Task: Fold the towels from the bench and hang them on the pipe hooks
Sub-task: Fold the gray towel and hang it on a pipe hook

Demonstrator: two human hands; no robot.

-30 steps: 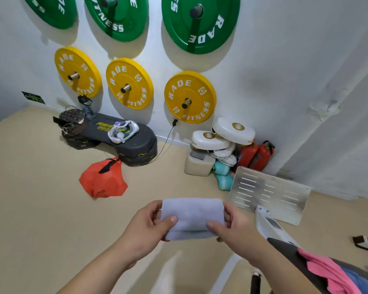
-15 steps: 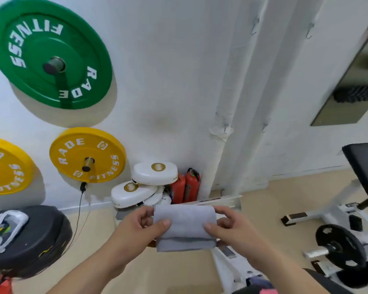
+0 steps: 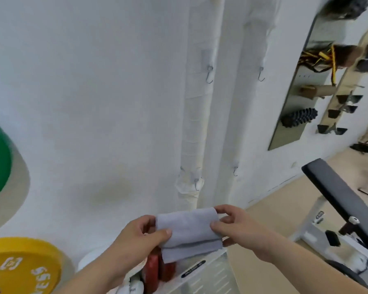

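Here the folded grey towel (image 3: 189, 232) is held up in front of the chest, pinched at both ends: the left hand (image 3: 136, 240) clamps its left edge with thumb on the front face, and the right hand (image 3: 240, 227) grips the right edge between thumb and fingers. The fold looks tidy, with a lower layer showing below the front flap, so the folding step seems done and hanging is what remains.

To do it well, I would keep both pinches firm so the layers do not slide apart while the towel rises. A hook needs something to catch, so shifting one hand to the top folded edge and offering that edge to the point should work better than pushing the flat face at it.

Just beyond the towel stands the wrapped left pipe (image 3: 197, 128), with a lower hook (image 3: 197, 184) nearest and an upper hook (image 3: 210, 74) well above. The right pipe (image 3: 249, 102) beside it carries a small lower hook (image 3: 235, 171) and another upper hook (image 3: 261, 74). All four look bare; the nearest one is the easiest reach.
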